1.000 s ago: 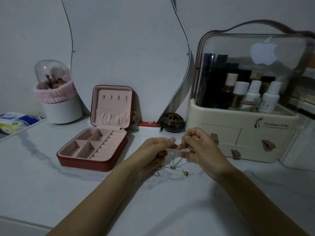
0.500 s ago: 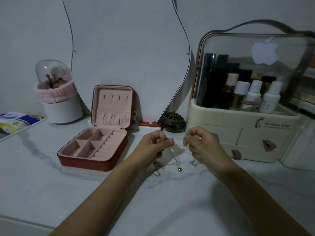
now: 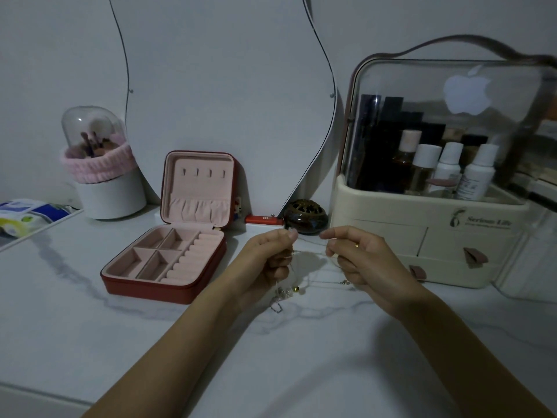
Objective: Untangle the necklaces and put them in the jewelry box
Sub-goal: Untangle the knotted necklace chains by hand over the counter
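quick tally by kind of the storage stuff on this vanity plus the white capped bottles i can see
jewelry box, open: 1
cosmetic organizer with clear lid: 1
brush holder with clear dome: 1
bottles with pale caps inside the organizer: 4
total: 7

On the marble top, apart from the work

A domed brush holder with a pink band stands upper left. A wavy mirror leans centre. A dark carved pot sits beside a cream cosmetics organiser holding bottles, right.
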